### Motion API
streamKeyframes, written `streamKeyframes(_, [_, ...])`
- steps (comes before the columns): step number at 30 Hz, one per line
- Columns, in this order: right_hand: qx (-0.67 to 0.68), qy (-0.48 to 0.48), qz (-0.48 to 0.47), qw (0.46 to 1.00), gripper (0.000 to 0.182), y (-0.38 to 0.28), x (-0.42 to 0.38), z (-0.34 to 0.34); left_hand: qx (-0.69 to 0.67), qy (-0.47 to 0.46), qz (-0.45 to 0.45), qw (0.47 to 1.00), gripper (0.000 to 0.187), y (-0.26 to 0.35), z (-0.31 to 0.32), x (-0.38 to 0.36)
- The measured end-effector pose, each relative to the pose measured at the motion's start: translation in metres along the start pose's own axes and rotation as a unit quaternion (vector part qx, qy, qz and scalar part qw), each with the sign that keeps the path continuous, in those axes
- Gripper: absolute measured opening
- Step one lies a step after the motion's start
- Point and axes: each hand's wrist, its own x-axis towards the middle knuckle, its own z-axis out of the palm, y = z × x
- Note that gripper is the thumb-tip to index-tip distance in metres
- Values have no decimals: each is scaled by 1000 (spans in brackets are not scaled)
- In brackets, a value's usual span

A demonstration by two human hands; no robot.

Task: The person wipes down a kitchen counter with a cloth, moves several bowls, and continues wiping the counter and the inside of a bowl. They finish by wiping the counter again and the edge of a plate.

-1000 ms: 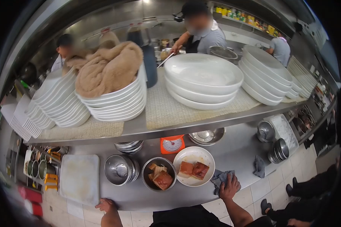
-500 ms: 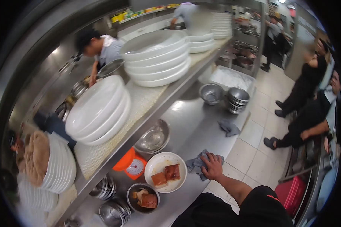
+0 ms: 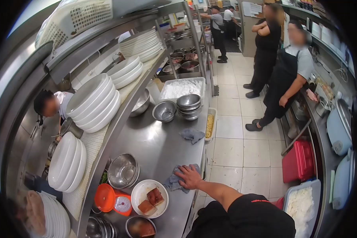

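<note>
My right hand (image 3: 189,177) lies palm down on a crumpled grey cloth (image 3: 173,182) near the counter's edge, its fingers spread over the fabric. Beside it, a white round dish (image 3: 162,199) holds two browned slabs of what looks like roast pork (image 3: 155,196). Below that dish, a metal bowl (image 3: 127,229) at the bottom edge contains another browned piece, partly blurred. An orange kitchen scale (image 3: 123,204) with a round dial stands left of the dish. My left hand is out of view.
Stacked white plates (image 3: 94,104) line the shelf on the left. Metal bowls (image 3: 189,104), a second grey cloth (image 3: 192,135) and a white tub (image 3: 182,88) sit farther along the counter (image 3: 154,150). Two people (image 3: 283,79) stand across the tiled aisle, near a red bin (image 3: 298,161).
My view has swung right and up along the aisle, so the counter items appear farther left and lower. My right hand stays on the cloth.
</note>
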Motion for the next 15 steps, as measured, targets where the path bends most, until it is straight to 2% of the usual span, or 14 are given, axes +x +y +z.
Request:
streamKeyframes(5, [18, 17, 28, 999, 53, -6, -4, 10, -16, 27, 14, 999, 56, -13, 12, -14])
streamKeyframes(7, [46, -29, 94, 994, 55, -13, -2, 14, -19, 37, 5, 999, 56, -26, 18, -23])
streamKeyframes(9, [77, -68, 108, 989, 58, -19, -8, -1, -29, 47, -9, 998, 56, -41, 25, -40])
streamKeyframes(11, [119, 47, 122, 984, 61, -26, -28, -15, -37, 53, -36, 997, 56, -63, 35, -58])
streamKeyframes(13, [123, 63, 124, 983, 62, -28, -69, -24, -43, 55, -75, 995, 56, -93, 47, -81])
streamKeyframes(15, [119, 147, 200, 961, 64, -27, -132, -21, -46, 48, -130, 989, 56, -131, 64, -112])
